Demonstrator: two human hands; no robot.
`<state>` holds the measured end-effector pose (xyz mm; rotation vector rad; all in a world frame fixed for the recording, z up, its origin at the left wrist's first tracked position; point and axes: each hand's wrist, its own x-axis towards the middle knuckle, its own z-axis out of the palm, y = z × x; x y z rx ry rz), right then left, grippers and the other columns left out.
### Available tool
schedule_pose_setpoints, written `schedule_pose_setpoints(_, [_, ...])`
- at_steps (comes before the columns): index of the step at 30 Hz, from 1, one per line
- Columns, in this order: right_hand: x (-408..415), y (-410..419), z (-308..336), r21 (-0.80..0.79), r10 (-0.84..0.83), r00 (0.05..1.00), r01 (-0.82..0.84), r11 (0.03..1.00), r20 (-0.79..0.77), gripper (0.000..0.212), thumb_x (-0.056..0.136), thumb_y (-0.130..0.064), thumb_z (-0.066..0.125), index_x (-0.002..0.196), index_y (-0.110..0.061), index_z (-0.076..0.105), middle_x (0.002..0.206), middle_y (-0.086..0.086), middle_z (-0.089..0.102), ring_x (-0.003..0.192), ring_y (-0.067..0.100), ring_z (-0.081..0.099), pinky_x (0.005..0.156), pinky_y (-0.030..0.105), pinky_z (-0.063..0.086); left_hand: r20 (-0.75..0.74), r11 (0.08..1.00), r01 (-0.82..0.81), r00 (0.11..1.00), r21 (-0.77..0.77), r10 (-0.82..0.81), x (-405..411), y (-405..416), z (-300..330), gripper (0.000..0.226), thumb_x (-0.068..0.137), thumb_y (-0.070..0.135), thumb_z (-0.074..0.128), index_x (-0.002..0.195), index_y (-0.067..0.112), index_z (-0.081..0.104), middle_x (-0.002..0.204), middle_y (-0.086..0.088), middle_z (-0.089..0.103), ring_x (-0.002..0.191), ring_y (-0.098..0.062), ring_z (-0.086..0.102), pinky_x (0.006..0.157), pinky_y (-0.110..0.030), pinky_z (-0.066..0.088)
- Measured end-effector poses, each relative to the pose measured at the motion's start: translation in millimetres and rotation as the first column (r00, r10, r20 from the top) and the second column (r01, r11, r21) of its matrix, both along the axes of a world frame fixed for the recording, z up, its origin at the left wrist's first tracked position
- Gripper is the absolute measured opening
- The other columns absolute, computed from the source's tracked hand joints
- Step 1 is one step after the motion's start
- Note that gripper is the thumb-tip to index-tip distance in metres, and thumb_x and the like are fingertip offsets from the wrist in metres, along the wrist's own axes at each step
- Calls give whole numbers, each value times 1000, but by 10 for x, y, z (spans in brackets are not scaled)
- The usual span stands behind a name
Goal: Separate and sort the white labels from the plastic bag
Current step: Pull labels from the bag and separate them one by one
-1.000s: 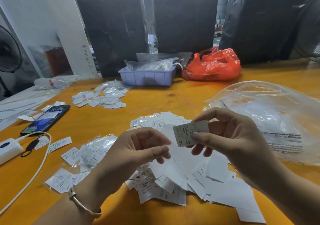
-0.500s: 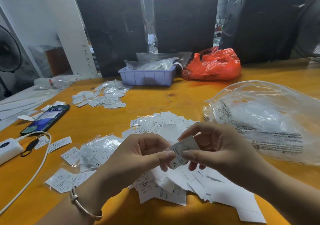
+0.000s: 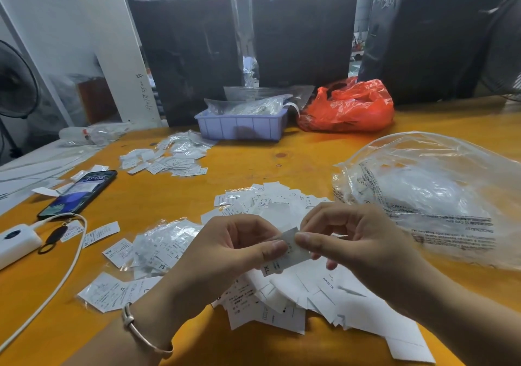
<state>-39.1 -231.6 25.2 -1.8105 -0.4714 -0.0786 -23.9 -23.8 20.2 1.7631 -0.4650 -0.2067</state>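
1. Now both hands meet over the orange counter [image 3: 174,196], low centre of view.
2. Left hand [image 3: 225,255] pinches a white label [image 3: 287,253] between thumb and curled fingers; bracelet [image 3: 141,334] on that wrist.
3. Right hand [image 3: 355,241] pinches the same label from the other side, thumb on top, fingers curled behind.
4. Label is held in the air just above the loose pile, tilted, "XL" printed at its lower left end.
5. Loose pile of white labels [image 3: 296,292] lies on the counter under and beyond the hands.
6. Large clear plastic bag [image 3: 439,196] with printed warning text lies to the right, near the pile.
7. Small clear packets with labels [image 3: 160,241] sit left of the hands; another scatter of labels [image 3: 169,160] lies farther back left.
8. Phone [image 3: 79,193], white charger block [image 3: 14,241] and cable [image 3: 56,275] at left edge.
9. Lilac tray [image 3: 242,127] and red bag [image 3: 349,106] at the counter's far side, just beside each other.
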Motion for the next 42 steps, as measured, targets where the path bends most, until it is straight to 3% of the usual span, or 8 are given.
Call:
schedule_pose_setpoints(5, [2, 50, -50, 4, -10, 999, 10, 1000, -31, 14, 79, -23, 73, 78, -9, 73, 64, 0, 68, 57, 11, 63, 51, 25, 51, 12, 999, -37, 999, -1, 37, -1, -1, -10, 17, 75, 33, 75, 83, 18, 77, 80, -4, 76, 75, -13, 70, 64, -17, 49])
schedule_pose_setpoints(10, [3, 7, -56, 92, -59, 998, 58, 994, 6, 12, 78, -21, 75, 90, -21, 74, 78, 1, 71, 55, 17, 65, 50, 28, 49, 30, 993, -106, 994, -52, 107, 10, -5, 1, 17, 78, 31, 79, 83, 16, 77, 82, -6, 76, 77, -17, 73, 68, -18, 53])
schedule_pose_setpoints(13, [-7, 39, -105, -62, -60, 993, 66, 996, 101, 24, 82, -20, 74, 101, -35, 73, 86, -9, 72, 58, 13, 65, 53, 29, 52, 22, 983, -161, 986, -86, 163, 21, 5, 2, 20, 76, 28, 73, 84, 10, 76, 82, -8, 76, 76, -19, 73, 66, -17, 53])
schedule_pose_setpoints(16, [-18, 62, -135, -216, -26, 986, 62, 975, 164, 25, 85, -26, 71, 108, -35, 71, 91, -19, 69, 66, 9, 64, 54, 23, 51, 4, 982, -166, 986, -86, 166, 19, 4, 10, 19, 73, 29, 74, 82, 13, 77, 81, -8, 75, 74, -18, 73, 64, -16, 52])
schedule_pose_setpoints(24, [-14, 59, -103, -68, -35, 996, 41, 997, 81, 25, 78, -11, 78, 95, -27, 71, 81, -5, 72, 55, 15, 66, 55, 32, 53, -31, 994, -104, 994, -35, 103, 3, -7, 14, 17, 75, 30, 81, 85, 16, 77, 82, -8, 76, 80, -20, 73, 71, -21, 55])
schedule_pose_setpoints(28, [-12, 51, -100, -16, -77, 991, 80, 997, 112, 28, 77, 1, 75, 91, -23, 72, 76, -2, 71, 53, 17, 65, 52, 29, 52, -50, 998, -55, 997, -3, 55, -11, -16, 27, 23, 74, 31, 78, 81, 10, 75, 74, -5, 71, 70, -13, 65, 62, -18, 48])
schedule_pose_setpoints(33, [-28, 62, -96, 50, -111, 981, 104, 993, 159, 28, 80, 0, 74, 92, -26, 72, 76, -3, 69, 50, 16, 63, 51, 25, 47, -92, 999, -41, 995, -8, 40, -10, -6, 34, 22, 74, 31, 77, 80, 11, 74, 78, -9, 73, 73, -17, 69, 63, -20, 50])
schedule_pose_setpoints(42, [-42, 76, -65, 39, -79, 986, 74, 996, 144, 28, 79, -3, 76, 94, -27, 72, 77, -3, 69, 50, 18, 63, 51, 18, 45, -32, 994, -88, 996, -58, 87, 15, -9, 22, 17, 72, 28, 76, 80, 14, 77, 78, -7, 74, 76, -14, 70, 66, -21, 52])
